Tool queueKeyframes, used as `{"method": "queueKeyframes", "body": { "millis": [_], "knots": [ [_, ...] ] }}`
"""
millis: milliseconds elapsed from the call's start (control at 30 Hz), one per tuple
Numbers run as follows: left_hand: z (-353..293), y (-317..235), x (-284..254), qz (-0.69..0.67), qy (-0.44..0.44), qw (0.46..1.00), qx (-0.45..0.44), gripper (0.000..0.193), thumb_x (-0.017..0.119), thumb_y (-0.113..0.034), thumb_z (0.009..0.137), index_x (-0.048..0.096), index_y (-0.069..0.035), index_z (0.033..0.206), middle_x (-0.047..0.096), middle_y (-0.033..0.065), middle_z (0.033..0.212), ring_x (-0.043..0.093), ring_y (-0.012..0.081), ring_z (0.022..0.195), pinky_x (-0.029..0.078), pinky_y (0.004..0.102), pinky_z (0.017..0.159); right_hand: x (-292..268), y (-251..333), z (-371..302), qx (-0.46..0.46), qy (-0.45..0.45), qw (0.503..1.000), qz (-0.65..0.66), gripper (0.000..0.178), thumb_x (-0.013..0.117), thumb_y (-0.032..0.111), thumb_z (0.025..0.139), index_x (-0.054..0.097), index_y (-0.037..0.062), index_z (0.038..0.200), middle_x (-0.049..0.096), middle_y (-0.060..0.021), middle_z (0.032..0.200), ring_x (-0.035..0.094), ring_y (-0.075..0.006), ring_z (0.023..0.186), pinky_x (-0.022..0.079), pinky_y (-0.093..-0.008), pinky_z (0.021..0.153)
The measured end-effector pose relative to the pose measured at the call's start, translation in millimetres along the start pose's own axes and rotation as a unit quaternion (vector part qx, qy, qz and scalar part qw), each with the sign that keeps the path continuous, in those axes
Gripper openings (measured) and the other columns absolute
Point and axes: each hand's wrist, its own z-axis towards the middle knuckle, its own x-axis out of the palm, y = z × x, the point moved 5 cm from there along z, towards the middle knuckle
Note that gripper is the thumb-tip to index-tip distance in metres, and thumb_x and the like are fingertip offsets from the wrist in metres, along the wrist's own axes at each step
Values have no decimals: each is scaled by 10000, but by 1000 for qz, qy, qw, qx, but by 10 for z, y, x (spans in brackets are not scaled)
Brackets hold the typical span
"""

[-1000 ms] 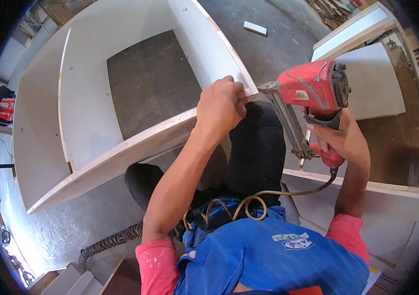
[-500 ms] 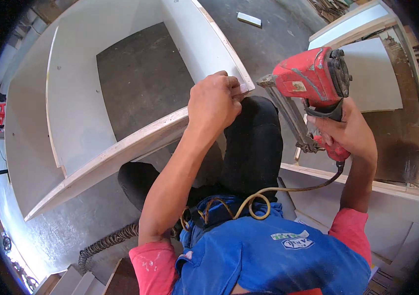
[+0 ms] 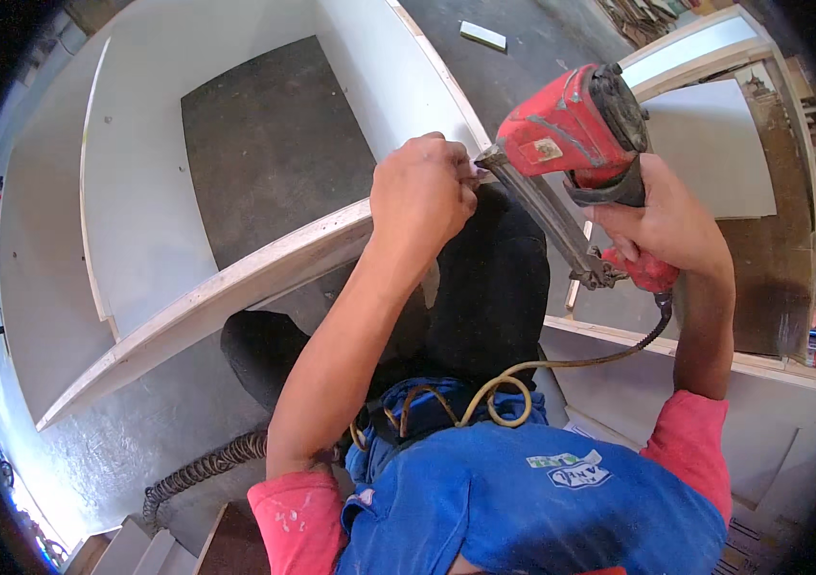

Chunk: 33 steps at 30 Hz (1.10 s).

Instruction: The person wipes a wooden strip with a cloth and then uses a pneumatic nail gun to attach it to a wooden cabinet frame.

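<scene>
A white cabinet frame with bare wood edges stands in front of me, its near corner by my knees. My left hand is closed over that corner, fingers curled round the joint of two boards; the fingertips are partly hidden. In my right hand is a red pneumatic nail gun, gripped by its handle. The gun's nose points left and sits at the corner, right beside my left fingers; whether it touches the wood I cannot tell. A yellow air hose runs from the handle's base to my waist.
On the right stands another wood-edged frame with a loose white sheet. A small white block lies on the floor ahead. A dark coiled hose and several boards are at the lower left.
My right hand has brought the nail gun left, so its nose has closed the gap to the frame's corner. My left hand keeps its hold there.
</scene>
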Motion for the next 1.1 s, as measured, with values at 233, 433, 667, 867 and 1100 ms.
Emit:
{"method": "queueKeyframes", "body": {
  "millis": [233, 433, 667, 867, 1100],
  "knots": [
    [-17, 17, 37, -10, -6, 1000, -5, 98, 698, -126, 762, 760, -71, 815, 684, 140, 865, 680, 361, 798, 551, 458, 742, -24, 136, 104, 32, 50, 998, 2, 249, 678, 33, 865, 599, 9, 1099, 533, -17, 573, 478, -90, 445, 406, -276, 456],
    [-1, 16, 20, -23, 5, 1000, -14, 111, 691, -109, 755, 757, -57, 827, 683, 152, 869, 678, 373, 824, 546, 468, 757, -45, 181, 144, 28, 63, 997, -42, 228, 664, 53, 842, 599, 25, 1059, 499, -2, 526, 476, -89, 439, 394, -276, 455],
    [11, -11, 32, 4, 18, 1000, -4, 176, 681, -133, 784, 765, -77, 929, 694, 129, 901, 678, 378, 849, 548, 478, 784, -73, 208, 134, 17, 58, 997, -50, 327, 677, 44, 823, 597, 20, 1138, 530, -3, 566, 491, -87, 449, 407, -272, 460],
    [26, -36, 16, -14, 30, 999, -13, 115, 668, -70, 746, 738, -30, 829, 673, 173, 882, 663, 392, 875, 534, 482, 778, -138, 310, 137, 33, 27, 991, -124, 387, 699, 107, 803, 615, 38, 1174, 598, -28, 651, 549, -99, 474, 452, -276, 454],
    [5, 18, -30, -55, 69, 995, 50, 96, 648, -65, 771, 719, -12, 807, 644, 165, 879, 635, 378, 929, 511, 469, 821, -197, 244, 201, -24, 25, 980, -197, 355, 707, 173, 793, 646, 49, 1121, 624, -56, 653, 588, -128, 470, 480, -298, 443]
  ]
}}
